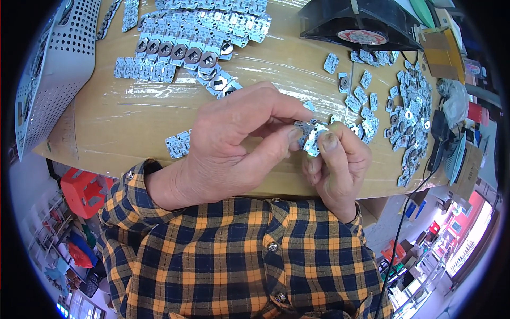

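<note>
Close above the table's near edge, my hands meet over small white circuit boards (314, 142). My right hand (340, 165) pinches them between thumb and bent fingers, the thumb on top. From the other side my left hand (239, 139) closes thumb and fingertips at the boards' left end. Whether it is one board or a few pressed together, I cannot tell. Partly behind my left wrist lies a short strip of similar boards (178, 144). Beyond the left hand, a row of boards with round dark metal parts (179, 52) lies on the table.
Loose boards are heaped in a pile (411, 114) at the right. A black fan (361, 26) stands at the back, with a cable (399, 228) running down the right side. A perforated white basket (66, 69) stands at the left, above a red stool (85, 191).
</note>
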Demonstrator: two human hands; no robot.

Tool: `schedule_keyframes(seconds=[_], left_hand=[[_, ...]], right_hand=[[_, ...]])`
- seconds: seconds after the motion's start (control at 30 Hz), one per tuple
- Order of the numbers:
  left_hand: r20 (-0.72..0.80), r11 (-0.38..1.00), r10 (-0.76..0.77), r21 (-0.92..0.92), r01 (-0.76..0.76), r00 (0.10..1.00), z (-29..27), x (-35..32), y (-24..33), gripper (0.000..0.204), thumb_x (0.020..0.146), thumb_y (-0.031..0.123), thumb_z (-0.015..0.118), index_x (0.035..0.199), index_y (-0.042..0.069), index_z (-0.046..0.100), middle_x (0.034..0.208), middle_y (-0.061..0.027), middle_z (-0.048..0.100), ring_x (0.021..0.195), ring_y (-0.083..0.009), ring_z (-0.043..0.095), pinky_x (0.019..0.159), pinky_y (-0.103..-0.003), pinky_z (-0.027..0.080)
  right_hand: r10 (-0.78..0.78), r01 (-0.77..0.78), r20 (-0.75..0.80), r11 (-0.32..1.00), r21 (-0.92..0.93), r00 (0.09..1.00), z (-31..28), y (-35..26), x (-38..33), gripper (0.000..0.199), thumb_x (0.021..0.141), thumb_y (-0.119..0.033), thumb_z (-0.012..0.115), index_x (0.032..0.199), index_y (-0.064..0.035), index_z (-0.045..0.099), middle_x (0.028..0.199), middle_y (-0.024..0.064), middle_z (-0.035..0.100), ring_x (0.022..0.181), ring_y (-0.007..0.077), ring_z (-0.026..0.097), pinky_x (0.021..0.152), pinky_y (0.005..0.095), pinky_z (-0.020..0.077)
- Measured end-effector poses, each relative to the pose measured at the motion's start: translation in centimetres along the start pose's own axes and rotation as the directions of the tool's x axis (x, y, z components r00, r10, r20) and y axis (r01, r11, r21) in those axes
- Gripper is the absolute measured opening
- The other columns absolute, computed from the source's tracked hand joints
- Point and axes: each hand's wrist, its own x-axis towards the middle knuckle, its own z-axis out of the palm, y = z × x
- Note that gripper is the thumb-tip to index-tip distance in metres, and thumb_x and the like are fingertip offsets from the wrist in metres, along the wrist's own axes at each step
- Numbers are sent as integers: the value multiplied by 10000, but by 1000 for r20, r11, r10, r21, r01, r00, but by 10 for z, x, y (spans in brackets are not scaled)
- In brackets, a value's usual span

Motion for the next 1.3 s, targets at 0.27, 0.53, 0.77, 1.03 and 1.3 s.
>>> schedule_keyframes(seconds=[0.27, 0.53, 0.77, 1.03, 1.3], left_hand=[[251, 970, 142, 157, -185, 957, 3, 4, 1, 207, 822, -99, 619, 1020, -43, 644, 885, -108, 643, 726, -116, 655, 610, -211, 524], [28, 869, -404, -301, 393, 914, 3, 0, 4, 196, 883, -19, 648, 1079, -24, 647, 880, -68, 691, 754, -88, 659, 646, -206, 543], [146, 826, -404, -365, 429, 903, 0, 3, 4, 191, 889, -8, 652, 1075, -44, 634, 893, -93, 699, 739, -99, 666, 640, -209, 553], [179, 803, -415, -389, 452, 892, -2, 4, 4, 101, 896, 36, 660, 947, -50, 645, 769, -81, 680, 651, -74, 653, 543, -179, 529], [86, 810, -413, -420, 409, 907, 2, 5, 6, 106, 884, 52, 686, 931, -36, 651, 753, -65, 677, 642, -91, 663, 522, -182, 526]], right_hand=[[28, -17, -114, 995, 101, 993, 1, 2, 1, 274, 1000, -160, 513, 754, -38, 522, 557, -19, 470, 431, 52, 378, 405, 202, 291], [-526, 326, -12, 544, -773, 850, -16, 3, 9, 216, 950, -82, 590, 761, 22, 595, 618, 35, 540, 505, 83, 436, 470, 247, 341], [-232, 246, 81, 923, -295, 969, -9, -11, 0, 192, 952, -77, 581, 802, 37, 620, 619, 34, 548, 520, 79, 478, 483, 244, 367], [154, -200, 234, 962, 186, 960, -11, -6, 0, 335, 1007, -232, 509, 759, -25, 600, 558, -21, 515, 456, 16, 409, 424, 181, 289], [77, -122, 174, 955, 269, 982, -3, 1, 1, 337, 1009, -224, 501, 755, -17, 581, 540, -16, 500, 436, 17, 390, 406, 187, 272]])
